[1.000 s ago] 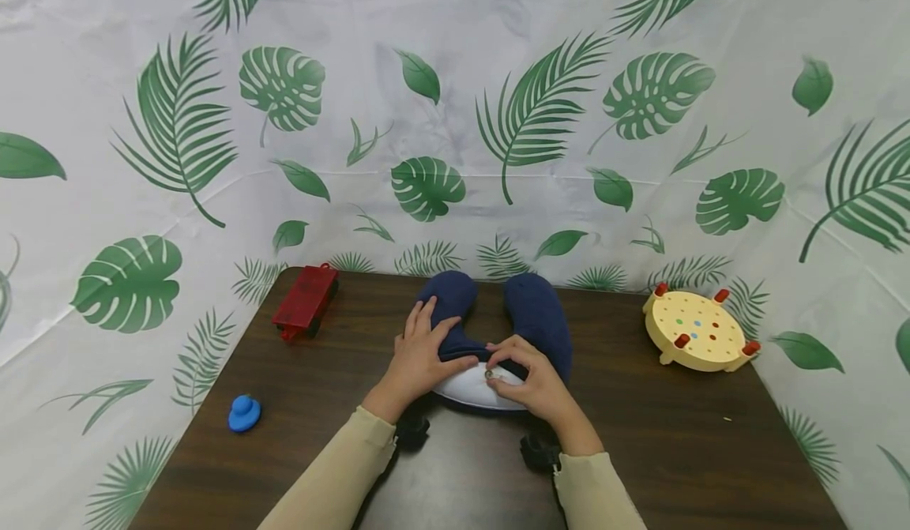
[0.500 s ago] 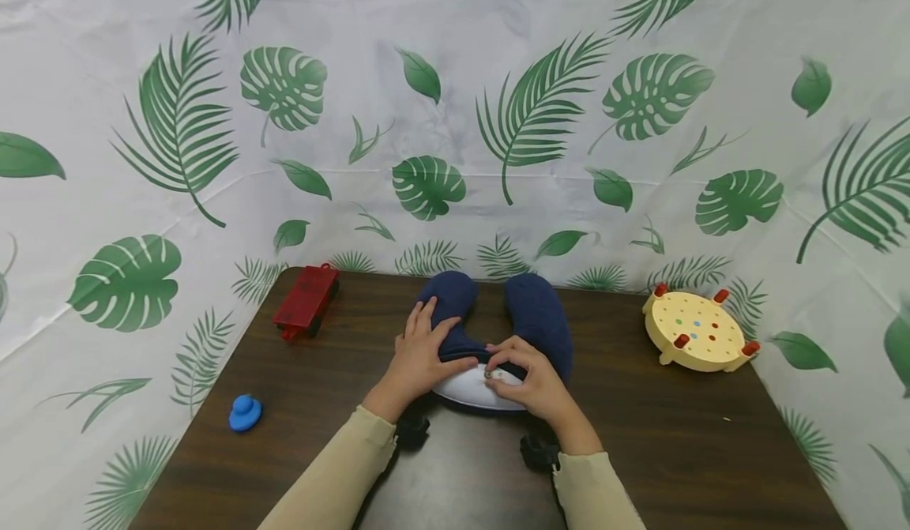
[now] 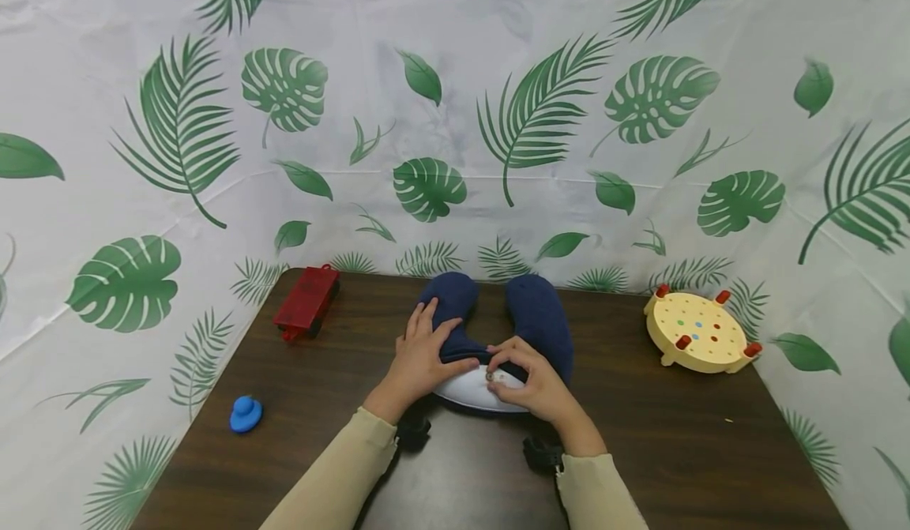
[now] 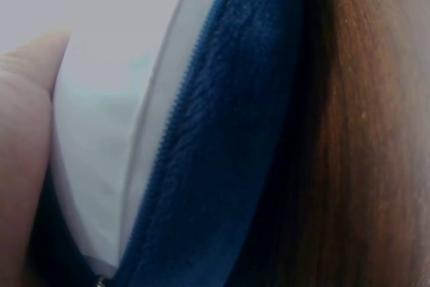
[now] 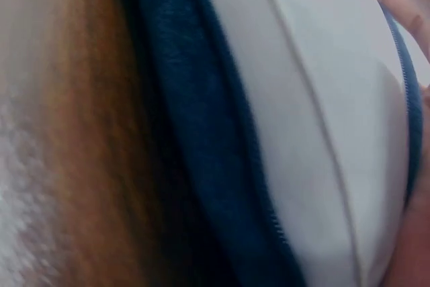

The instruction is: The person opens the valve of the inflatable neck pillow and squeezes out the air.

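Head view: navy neck pillow [image 3: 550, 336] at twelve o'clock on surface [image 3: 661, 443]; left hand [image 3: 423, 356], fingers spread, rests on pillow's nine-o'clock side; right hand [image 3: 529, 380] pinches small round item [image 3: 489, 375] at white inner [image 3: 465, 390]. Likely light, squashy; best gripped by plush arms [image 3: 538, 305].

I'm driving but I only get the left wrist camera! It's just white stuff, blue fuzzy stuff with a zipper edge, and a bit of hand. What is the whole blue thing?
Observer: It's a U-shaped navy pillow, with both its ends pointing away from the person.
Operator: Ooh! Is anybody else touching it?
Observer: Yes, the right hand pinches a small round piece at the white part.
Operator: Are there any toys?
Observer: One looks like a red toy wagon, near the far left corner of the table.
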The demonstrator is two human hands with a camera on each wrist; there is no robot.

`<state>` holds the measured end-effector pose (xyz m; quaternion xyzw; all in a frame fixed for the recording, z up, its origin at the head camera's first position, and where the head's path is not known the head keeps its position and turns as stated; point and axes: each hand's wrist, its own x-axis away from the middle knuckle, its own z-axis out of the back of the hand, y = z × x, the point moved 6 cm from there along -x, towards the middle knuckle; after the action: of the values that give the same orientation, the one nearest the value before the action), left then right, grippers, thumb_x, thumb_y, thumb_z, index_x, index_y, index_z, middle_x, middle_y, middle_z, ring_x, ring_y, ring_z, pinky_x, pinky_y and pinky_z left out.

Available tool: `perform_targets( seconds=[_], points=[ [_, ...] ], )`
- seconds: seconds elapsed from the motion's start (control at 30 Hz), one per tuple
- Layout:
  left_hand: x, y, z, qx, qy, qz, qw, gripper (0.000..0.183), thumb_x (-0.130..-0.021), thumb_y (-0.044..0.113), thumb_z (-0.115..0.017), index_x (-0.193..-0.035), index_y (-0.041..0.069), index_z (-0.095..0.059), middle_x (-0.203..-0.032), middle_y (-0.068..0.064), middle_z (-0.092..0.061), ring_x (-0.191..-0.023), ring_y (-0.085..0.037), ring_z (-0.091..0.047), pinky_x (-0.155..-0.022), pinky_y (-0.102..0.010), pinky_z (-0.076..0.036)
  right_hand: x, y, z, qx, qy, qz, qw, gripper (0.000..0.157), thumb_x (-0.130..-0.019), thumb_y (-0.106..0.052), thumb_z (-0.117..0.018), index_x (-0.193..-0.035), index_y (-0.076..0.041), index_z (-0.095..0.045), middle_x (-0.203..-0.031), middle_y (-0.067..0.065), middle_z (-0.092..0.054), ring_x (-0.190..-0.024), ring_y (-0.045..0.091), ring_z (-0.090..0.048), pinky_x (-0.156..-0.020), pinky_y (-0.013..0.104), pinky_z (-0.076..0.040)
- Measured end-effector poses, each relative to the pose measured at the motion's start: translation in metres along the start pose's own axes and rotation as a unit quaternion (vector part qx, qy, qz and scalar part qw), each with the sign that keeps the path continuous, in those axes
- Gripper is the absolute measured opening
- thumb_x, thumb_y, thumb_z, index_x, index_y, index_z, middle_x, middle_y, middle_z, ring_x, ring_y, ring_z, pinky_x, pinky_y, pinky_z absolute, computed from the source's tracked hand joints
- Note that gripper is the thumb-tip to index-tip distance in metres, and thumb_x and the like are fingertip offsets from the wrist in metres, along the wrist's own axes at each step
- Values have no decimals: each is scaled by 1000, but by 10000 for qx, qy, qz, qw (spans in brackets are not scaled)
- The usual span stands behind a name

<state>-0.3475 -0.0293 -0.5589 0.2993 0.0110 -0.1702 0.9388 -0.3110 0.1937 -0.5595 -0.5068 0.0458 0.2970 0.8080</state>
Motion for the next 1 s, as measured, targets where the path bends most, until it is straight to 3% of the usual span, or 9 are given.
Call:
perform_targets(
  seconds=[0.43, 1.0],
  points=[
    [0, 3, 2, 54, 88, -15, 9999, 91, -88, 80, -73, -162, 31, -53, -185, -6, -10, -171, -39, -5, -117, -87, -26, -1, -1, 1, -62, 182, 91, 9998, 29, -87, -10, -92, -106, -26, -77, -124, 1, -72, -136, 31, -66, -118, 20, -42],
    [5, 5, 3, 131, 107, -39, 9998, 90, -88, 80, -73, -161, 30, -55, -185, -8, -13, -170, -42, -7, -116, -88, -26, 2, 2, -1, -117, 166, -1, 9998, 22, -91, -15, -91, -105, -27, -78, -124, 1, -71, -136, 30, -65, -116, 20, -43]
  ],
)
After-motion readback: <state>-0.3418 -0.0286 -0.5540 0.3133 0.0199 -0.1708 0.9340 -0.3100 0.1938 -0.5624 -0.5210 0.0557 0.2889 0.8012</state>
